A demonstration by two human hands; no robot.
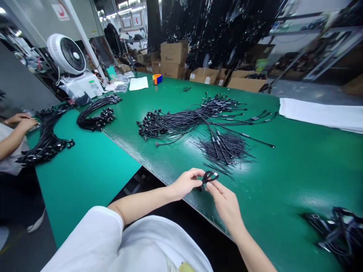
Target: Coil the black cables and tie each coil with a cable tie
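Note:
My left hand (pixel 185 183) and my right hand (pixel 225 204) meet over the near edge of the green table (pixel 297 170). Together they pinch a small coiled black cable (pixel 209 176), folded into a loop between the fingertips. Just beyond the hands lies a fan of thin black cable ties (pixel 227 149). Farther back a large loose bundle of black cables (pixel 187 119) with connectors is spread across the table.
A pile of coiled black cables (pixel 337 232) sits at the right near corner. A co-worker's hands (pixel 21 121) rest on another cable bundle (pixel 47 138) at the left table. A white fan (pixel 66 54), cardboard boxes (pixel 174 58), a tape roll (pixel 157 78) and white sheets (pixel 320 113) stand around.

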